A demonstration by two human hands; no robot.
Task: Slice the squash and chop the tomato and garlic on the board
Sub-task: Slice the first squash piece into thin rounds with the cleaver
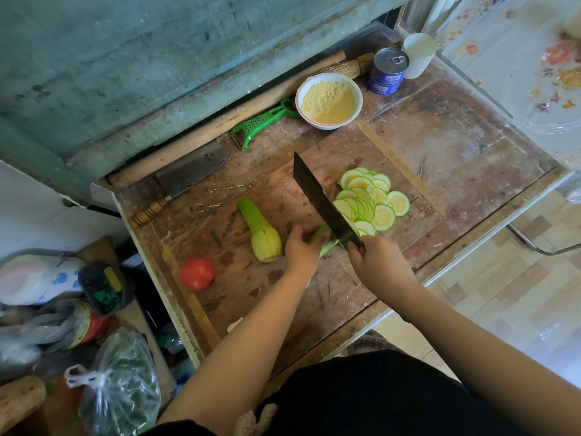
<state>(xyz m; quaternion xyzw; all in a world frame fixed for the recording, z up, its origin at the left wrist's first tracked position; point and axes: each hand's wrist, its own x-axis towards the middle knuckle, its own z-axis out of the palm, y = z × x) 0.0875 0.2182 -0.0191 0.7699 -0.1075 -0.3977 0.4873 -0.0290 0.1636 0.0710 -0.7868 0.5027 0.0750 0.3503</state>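
Near the middle of the board (314, 309), the left hand (300, 250) is curling its fingers over the last short stub of squash (323, 239), while the right hand (375, 264) is gripping the cleaver (320, 199) by its handle. Cut rounds (371, 199) are piling toward the far right edge. The stub is probably firm but wet-skinned and getting too short to pin safely; fingertips should be tucking back.

Single head view, wide-angle, worn by person. Looks forward and steeply down onto surface (440, 127) from close above. Forearms enter from bottom edge; wall (125, 58) fills top, floor (509, 278) at right. No second view.
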